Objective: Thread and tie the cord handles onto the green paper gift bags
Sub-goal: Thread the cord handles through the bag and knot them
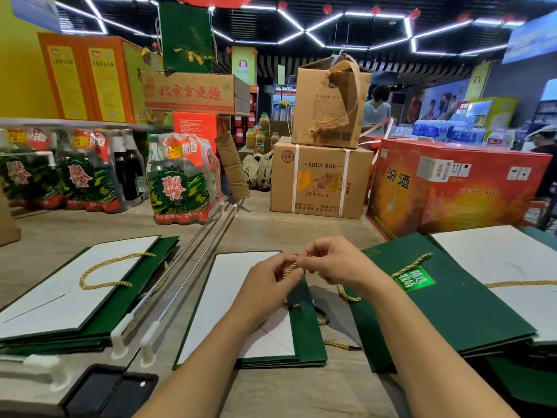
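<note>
A gold cord [290, 267] is pinched between the thumb and curled fingers of the left hand [265, 286]. It is gripped at almost the same spot by the fingertips of the right hand [334, 263]. Both hands are closed on the cord, with their fingertips meeting.

Directly beneath the hands, a flat green bag [304, 333] is laid on the worktop [271, 233] with its white inner panel turned up. More gold cord is seen under the right wrist, curling over the bag's green edge and out onto the worktop. Whether it is the same length cannot be told.

Just left of the left hand, two metal rods [193, 267] are laid running away from the viewer. Past them a stack of bags [60, 300] is seen, with a cord loop [105, 271] resting on top. Right of the right hand, a second pile of bags [458, 309] is spread out, and a cord is draped beside its printed label [417, 280].

Near the left elbow a flat black case [111, 393] is placed. Beyond the hands, at the far edge of the worktop, two cardboard boxes [319, 179] are stacked. They are flanked by a red carton [452, 188] on the right and wrapped bottle packs [180, 182] on the left.
</note>
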Available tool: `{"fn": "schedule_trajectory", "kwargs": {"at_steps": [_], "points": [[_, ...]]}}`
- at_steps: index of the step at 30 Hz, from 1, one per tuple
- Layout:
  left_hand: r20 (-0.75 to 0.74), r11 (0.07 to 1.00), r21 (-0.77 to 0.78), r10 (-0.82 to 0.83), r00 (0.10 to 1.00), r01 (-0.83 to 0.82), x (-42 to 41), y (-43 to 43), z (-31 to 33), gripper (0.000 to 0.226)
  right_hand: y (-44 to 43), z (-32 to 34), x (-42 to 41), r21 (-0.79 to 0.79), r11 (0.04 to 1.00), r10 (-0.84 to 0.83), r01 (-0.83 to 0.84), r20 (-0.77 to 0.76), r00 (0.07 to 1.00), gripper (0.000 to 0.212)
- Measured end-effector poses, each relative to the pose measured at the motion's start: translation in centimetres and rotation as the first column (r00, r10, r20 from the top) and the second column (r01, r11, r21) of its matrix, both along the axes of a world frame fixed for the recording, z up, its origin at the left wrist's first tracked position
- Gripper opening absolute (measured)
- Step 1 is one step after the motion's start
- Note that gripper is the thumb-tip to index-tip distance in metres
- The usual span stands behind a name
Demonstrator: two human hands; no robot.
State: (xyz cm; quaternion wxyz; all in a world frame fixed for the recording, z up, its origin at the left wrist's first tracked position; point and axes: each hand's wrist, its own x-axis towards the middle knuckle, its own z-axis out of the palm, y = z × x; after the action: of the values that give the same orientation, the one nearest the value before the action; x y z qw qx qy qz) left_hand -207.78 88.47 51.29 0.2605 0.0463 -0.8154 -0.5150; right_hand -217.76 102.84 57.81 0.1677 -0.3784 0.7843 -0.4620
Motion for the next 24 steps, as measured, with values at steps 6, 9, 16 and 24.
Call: {"fn": "schedule_trajectory", "kwargs": {"at_steps": [6, 9, 16, 24], "points": [[0.012, 0.982, 0.071, 0.175, 0.984, -0.176, 0.0, -0.7, 0.3, 0.033, -0.6, -0.8, -0.8, -0.115, 0.988, -0.092, 0.100, 0.077, 0.993, 0.008], [0.052, 0.958, 0.056, 0.280, 0.959, -0.282, -0.1, -1.0, 0.4, 0.032, -0.2, -1.7, -1.2, -0.227, 0.964, -0.109, 0.136, 0.127, 0.986, 0.008], [-0.054, 0.936, -0.203, 0.283, 0.958, -0.288, 0.0, -0.3, 0.5, 0.066, -0.4, -2.2, -0.4, -0.203, 0.979, -0.011, 0.019, 0.042, 0.999, 0.013], [-0.041, 0.995, -0.051, 0.083, 0.996, -0.085, 0.0, 0.4, 0.4, 0.019, -0.7, -2.9, 0.1, -0.185, 0.982, -0.044, 0.033, -0.055, 0.998, 0.011]]}}
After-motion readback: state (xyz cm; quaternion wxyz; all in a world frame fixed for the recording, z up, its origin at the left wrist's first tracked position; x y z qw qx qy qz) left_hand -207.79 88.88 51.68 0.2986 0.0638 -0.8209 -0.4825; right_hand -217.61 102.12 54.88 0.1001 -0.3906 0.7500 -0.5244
